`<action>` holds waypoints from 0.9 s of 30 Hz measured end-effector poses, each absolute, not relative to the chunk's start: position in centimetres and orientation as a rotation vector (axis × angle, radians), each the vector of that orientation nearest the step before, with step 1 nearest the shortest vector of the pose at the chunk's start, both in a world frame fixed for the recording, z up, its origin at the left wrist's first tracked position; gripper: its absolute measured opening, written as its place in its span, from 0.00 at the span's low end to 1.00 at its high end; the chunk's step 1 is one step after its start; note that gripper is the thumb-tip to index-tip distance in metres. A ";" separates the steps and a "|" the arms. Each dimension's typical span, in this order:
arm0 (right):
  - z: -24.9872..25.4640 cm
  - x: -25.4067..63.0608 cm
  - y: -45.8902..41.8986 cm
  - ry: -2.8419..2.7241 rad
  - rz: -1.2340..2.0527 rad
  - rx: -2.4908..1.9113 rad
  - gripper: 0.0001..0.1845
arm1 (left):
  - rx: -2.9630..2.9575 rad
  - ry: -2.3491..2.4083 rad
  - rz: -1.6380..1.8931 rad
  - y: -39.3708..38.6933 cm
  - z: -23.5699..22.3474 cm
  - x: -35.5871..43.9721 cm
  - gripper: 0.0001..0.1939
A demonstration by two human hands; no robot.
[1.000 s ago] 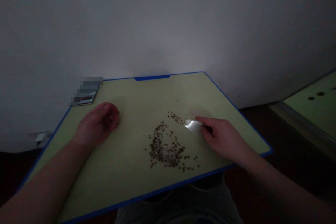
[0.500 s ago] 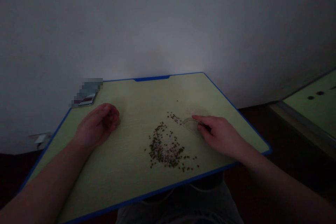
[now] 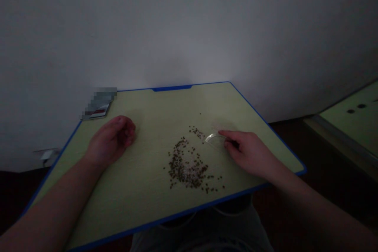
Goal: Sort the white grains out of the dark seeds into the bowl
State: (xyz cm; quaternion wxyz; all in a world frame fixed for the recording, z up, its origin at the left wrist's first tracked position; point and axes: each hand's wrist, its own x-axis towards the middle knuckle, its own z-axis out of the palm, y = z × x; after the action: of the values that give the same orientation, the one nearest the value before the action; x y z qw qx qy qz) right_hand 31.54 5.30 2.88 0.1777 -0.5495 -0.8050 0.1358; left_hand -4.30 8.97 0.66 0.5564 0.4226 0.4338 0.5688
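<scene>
A clear plastic protractor [image 3: 214,138] is pinched at its right side between the thumb and fingers of my right hand [image 3: 246,150], low over the table. Just left of it lies a short trail of dark beans [image 3: 196,131]. Nearer to me spreads a heap of small dark green beans mixed with pale, rice-like grains [image 3: 189,168]. A faint patch of pale grains [image 3: 220,126] shows beyond my right fingertips. My left hand [image 3: 110,140] rests on its side on the left of the table, fingers curled in, with nothing visible in them.
The light tabletop [image 3: 147,118] has a blue rim and stands against a grey wall [image 3: 189,27]. At its far left corner lies a flat, partly blurred-out object [image 3: 99,106]. A white plug [image 3: 47,154] sits on the wall at left. Another pale panel [image 3: 354,114] stands at right.
The protractor tilts slightly, and its curved edge now catches the light. Both hands stay almost where they were; the view has shifted a little.
</scene>
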 end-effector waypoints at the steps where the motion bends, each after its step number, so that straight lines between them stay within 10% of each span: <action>1: 2.9 31.5 5.4 -2.277 0.384 -1.555 0.20 | 1.001 1.024 1.338 8.9 0.7 -4.3 0.10; 27: 2.9 31.7 5.4 -2.267 0.309 -1.596 0.21 | 1.021 1.019 1.308 8.8 0.9 -4.3 0.11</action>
State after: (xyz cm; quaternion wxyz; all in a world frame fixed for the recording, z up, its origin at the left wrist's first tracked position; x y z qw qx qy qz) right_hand 31.71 5.42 2.86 0.1750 -0.5633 -0.8000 0.1092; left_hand -4.26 8.85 0.87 0.5622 0.4338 0.4328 0.5554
